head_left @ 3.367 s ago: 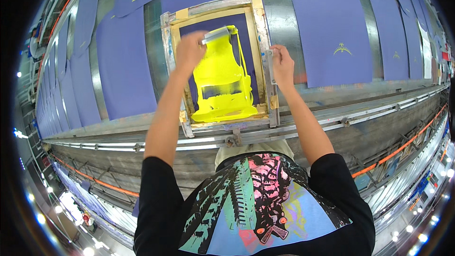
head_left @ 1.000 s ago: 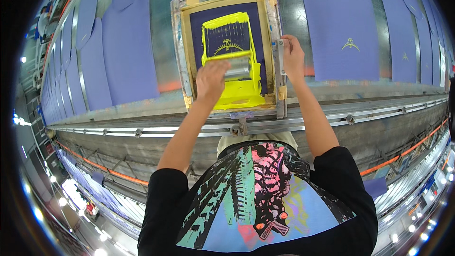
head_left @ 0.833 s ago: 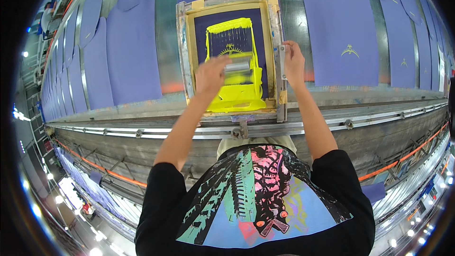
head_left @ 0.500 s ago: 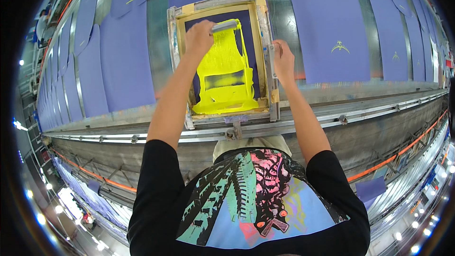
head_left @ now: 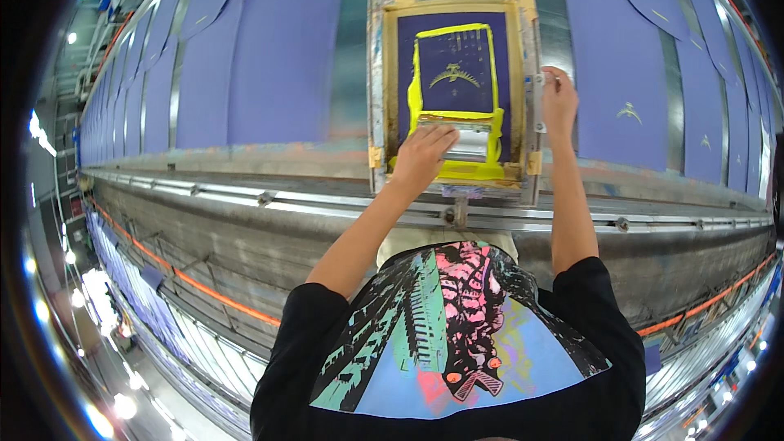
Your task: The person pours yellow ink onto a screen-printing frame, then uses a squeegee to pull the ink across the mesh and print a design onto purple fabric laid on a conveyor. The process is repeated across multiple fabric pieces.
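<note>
My left hand point(head_left: 425, 152) holds the squeegee point(head_left: 471, 144) low inside the screen frame point(head_left: 378, 73), touching yellow ink point(head_left: 474, 170); my right hand point(head_left: 561, 104) sits at the frame's right edge, whether gripping I cannot tell.

Our left hand point(head_left: 426, 152) held a silver squeegee point(head_left: 472, 142) amid yellow ink point(head_left: 474, 170) in the near half of the screen frame point(head_left: 376, 90); our right hand point(head_left: 560, 104) touched its right side.
</note>
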Demonstrator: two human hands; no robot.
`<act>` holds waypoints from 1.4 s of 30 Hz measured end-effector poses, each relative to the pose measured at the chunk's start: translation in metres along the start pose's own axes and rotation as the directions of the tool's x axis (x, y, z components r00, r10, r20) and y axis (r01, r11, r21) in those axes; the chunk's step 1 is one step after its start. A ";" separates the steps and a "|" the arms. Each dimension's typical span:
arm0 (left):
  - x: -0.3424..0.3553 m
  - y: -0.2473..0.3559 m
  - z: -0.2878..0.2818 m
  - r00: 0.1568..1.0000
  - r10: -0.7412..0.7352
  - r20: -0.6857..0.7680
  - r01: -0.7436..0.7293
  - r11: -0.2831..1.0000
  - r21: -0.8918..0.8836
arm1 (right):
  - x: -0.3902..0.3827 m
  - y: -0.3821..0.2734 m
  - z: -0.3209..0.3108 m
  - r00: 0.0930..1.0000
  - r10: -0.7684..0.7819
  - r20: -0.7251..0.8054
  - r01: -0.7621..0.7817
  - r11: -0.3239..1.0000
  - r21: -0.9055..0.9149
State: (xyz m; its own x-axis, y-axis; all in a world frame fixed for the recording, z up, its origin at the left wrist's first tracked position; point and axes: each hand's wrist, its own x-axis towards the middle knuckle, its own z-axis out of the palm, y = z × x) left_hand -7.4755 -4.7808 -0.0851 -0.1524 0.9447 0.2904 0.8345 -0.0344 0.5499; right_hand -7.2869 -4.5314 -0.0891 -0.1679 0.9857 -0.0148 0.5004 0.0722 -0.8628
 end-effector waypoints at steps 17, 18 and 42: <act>-0.145 -0.273 -0.248 0.986 -0.155 0.058 0.149 0.984 0.098 | -0.167 -0.163 0.354 0.998 -0.063 -0.024 0.066 0.982 0.179; -0.151 -0.278 -0.249 0.988 -0.150 0.046 0.144 0.983 0.118 | -0.169 -0.164 0.359 0.997 -0.072 -0.026 0.076 0.982 0.174; 0.037 -0.416 -0.263 0.974 -0.215 0.066 0.199 0.961 0.193 | -0.167 -0.160 0.386 1.000 0.003 0.007 -0.003 0.993 0.114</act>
State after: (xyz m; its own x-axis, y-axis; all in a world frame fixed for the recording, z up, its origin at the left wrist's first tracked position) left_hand -7.9673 -4.8173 -0.0973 -0.2930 0.9494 0.1136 0.8738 0.2176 0.4350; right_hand -7.6668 -4.7662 -0.1432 -0.1722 0.9848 -0.0205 0.4009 0.0511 -0.9147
